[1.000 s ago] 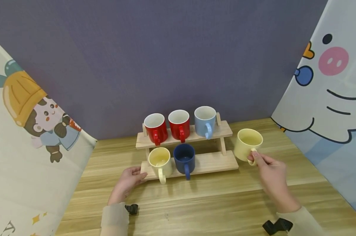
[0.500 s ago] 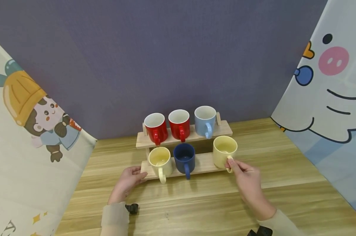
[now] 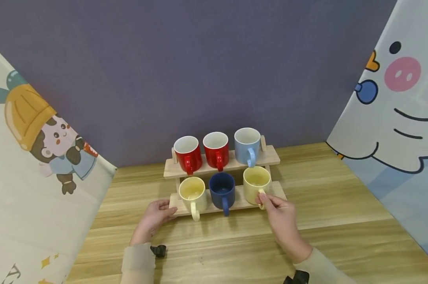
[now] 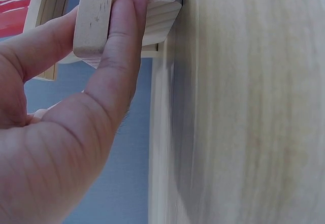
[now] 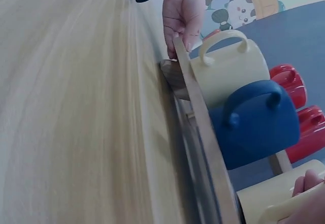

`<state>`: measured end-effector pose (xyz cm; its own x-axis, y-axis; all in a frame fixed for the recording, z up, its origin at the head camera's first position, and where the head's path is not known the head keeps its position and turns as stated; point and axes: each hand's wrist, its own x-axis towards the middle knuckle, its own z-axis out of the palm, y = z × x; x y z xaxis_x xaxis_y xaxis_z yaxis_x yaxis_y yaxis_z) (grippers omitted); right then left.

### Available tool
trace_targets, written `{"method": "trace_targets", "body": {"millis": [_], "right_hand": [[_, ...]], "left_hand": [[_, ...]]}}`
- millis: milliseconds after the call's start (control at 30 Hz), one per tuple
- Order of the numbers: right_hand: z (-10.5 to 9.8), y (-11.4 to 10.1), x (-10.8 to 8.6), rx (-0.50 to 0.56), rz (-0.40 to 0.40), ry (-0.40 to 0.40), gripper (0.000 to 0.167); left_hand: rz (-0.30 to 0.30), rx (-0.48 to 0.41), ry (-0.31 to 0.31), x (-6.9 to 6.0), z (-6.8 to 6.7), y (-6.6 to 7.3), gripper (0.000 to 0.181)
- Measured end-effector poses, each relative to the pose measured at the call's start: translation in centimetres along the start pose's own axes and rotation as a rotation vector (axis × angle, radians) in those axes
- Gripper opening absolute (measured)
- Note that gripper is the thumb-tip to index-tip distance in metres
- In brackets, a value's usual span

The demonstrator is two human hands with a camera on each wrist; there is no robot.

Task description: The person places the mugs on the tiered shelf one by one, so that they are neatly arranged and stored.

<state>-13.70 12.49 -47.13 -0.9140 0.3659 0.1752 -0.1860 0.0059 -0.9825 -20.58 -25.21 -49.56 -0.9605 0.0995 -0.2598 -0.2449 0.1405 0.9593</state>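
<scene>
My right hand [image 3: 283,221] pinches the handle of a pale yellow mug [image 3: 252,190], which stands at the right of the lower board of a two-tier wooden rack [image 3: 279,191]. In the right wrist view this mug is partly cut off by the frame edge. At the rack's left end, my left hand [image 3: 155,217] grips the lower board between thumb and fingers; the left wrist view shows the board end [image 4: 94,26] between them. Beside the held mug stands a dark blue mug [image 3: 219,193], then another pale yellow mug [image 3: 196,197]. Their handles face me.
The upper board carries two red mugs, a left one [image 3: 194,158] and a middle one [image 3: 221,156], plus a light blue mug [image 3: 243,152]. The rack stands on a wood-grain table [image 3: 214,252] before a grey back panel [image 3: 214,71]. Printed cloths [image 3: 387,126] flank both sides.
The right hand has brought the yellow mug leftward from beside the rack onto the lower board, then farther left toward the blue mug. The left hand has stayed on the rack's end.
</scene>
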Motion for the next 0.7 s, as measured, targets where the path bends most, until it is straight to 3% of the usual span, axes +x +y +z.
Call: {"method": "trace_targets", "body": {"millis": [267,700], "right_hand": [[0.22,0.99,-0.01,-0.05,0.014,-0.035,0.022],[-0.56,0.52,-0.05,-0.101,0.099,-0.093,0.027]], "left_hand": [[0.007,0.0,0.006,-0.24,0.09,-0.09,0.047],[0.026,0.02,0.02,-0.37,0.52,0.15,0.047]]}}
